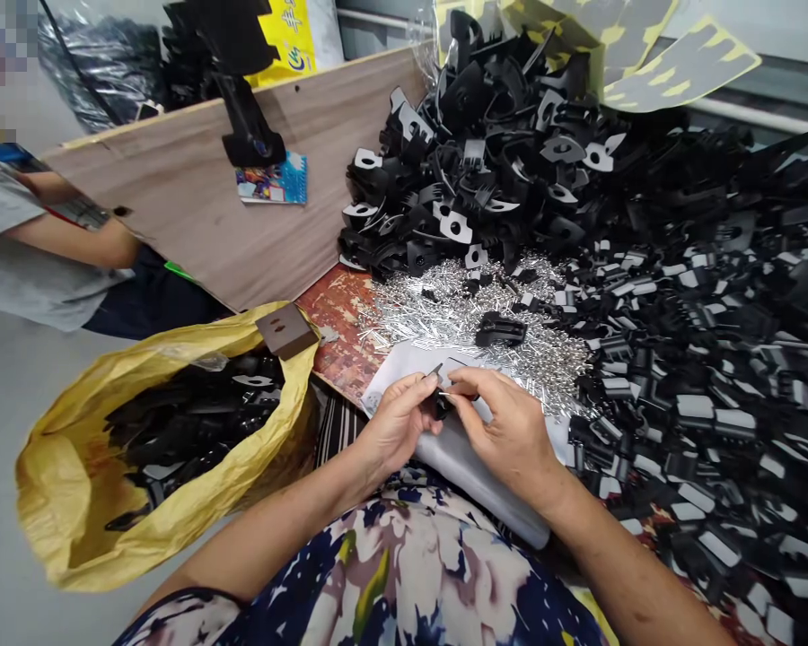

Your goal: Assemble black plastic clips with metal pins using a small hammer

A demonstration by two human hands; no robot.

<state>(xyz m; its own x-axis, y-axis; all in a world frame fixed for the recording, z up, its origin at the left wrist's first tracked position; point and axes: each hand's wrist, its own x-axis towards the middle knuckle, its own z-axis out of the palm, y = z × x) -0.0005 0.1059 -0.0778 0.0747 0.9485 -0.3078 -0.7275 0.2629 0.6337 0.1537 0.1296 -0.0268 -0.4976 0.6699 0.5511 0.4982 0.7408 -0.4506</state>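
Note:
My left hand [400,422] is closed around a small black plastic part [440,405], mostly hidden by the fingers. My right hand [508,429] pinches a thin metal pin [448,395] at that part, thumb and forefinger together. Whether the pin sits inside the part I cannot tell. Just beyond the hands spreads a heap of silvery metal pins [437,309], and a black toothed clip-like piece [500,330] lies on top of it. Below the hands is a grey rounded pad [488,489] at the table's edge.
Black plastic pieces [485,170] are piled high at the back; smaller ones [707,422] cover the right side. An open yellow sack [60,502] of black pieces stands at left, a brown block [286,330] on its rim. Behind a wooden board [195,197] another person's arm [74,240] shows.

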